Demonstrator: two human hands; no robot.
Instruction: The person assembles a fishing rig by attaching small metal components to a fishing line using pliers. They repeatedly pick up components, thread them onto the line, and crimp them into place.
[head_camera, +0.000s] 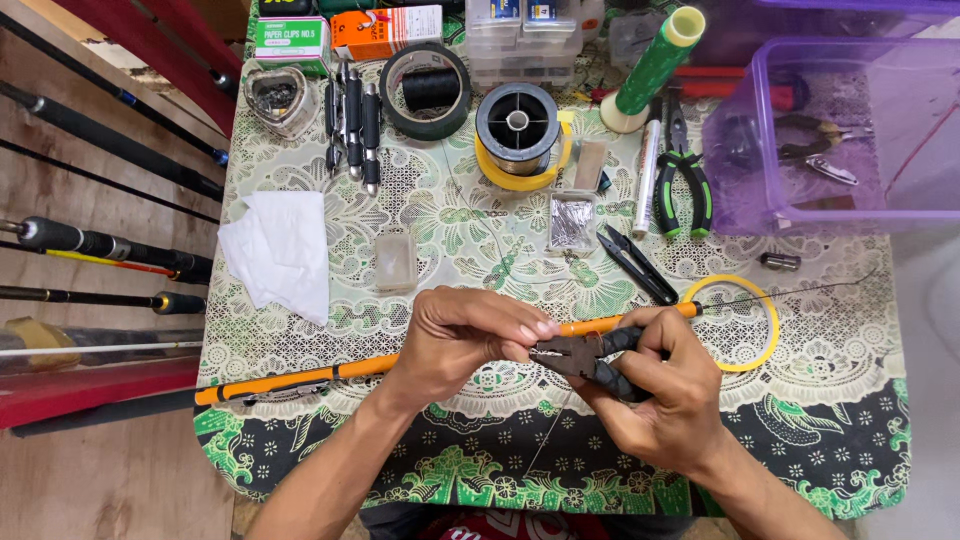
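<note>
An orange rod (350, 368) is pinched by the left hand (455, 335); black pliers (590, 358) are clenched by the right hand (665, 385) against it. Behind the rod, tools are held in a purple tub (830, 140).

Both forearms bare, entering from bottom edge, converging toward centre. Left hand (455, 335): palm down, knuckles up, fingers curled inward, fingertips pinched together pointing right. Right hand (655, 385): back of hand toward camera, fingers wrapped in closed grip, thumb across top, wrist bent inward. Fingertips of both hands meet at centre, nearly touching.
</note>
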